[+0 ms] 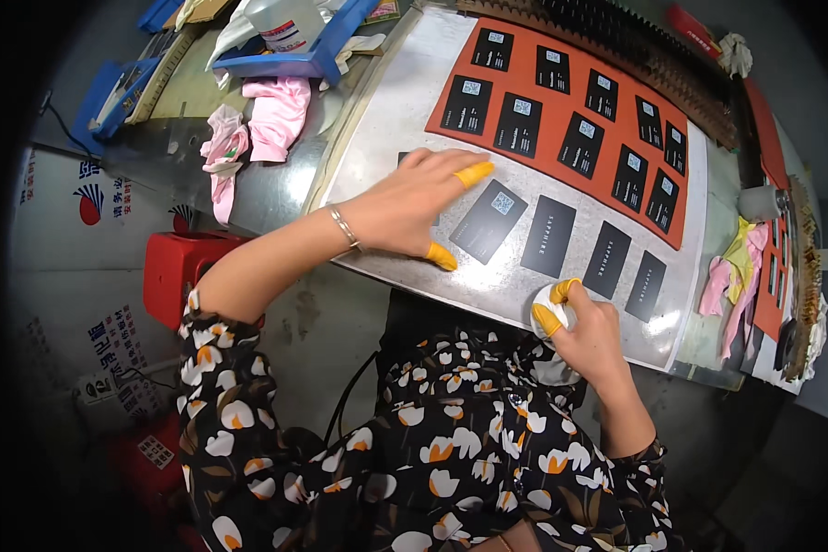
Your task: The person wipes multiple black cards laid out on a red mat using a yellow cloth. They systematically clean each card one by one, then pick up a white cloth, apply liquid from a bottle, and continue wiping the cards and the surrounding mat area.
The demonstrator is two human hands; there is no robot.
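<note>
My left hand (pixel 409 207) is spread over the pale metal plate (pixel 391 120), with yellow finger cots on its thumb and one finger. Between those two fingertips lies the left edge of a tilted black card (pixel 489 223) with a square code; I cannot tell whether they touch it. Another dark card is mostly hidden under this hand. My right hand (pixel 587 336), also in yellow finger cots, pinches a white wad (pixel 545 313), perhaps cloth, at the plate's near edge. Just beyond it are black cards with pale lettering, including a middle one (pixel 550 236) and a right one (pixel 647 286).
Behind, an orange sheet (pixel 547 158) carries rows of black coded cards. A dark toothed bar (pixel 607 51) borders the far side. Pink cloths (pixel 279 118) and a blue tray (pixel 290 64) sit at left; pink and yellow cloths (pixel 738 262) at right. A red stool (pixel 179 276) stands lower left.
</note>
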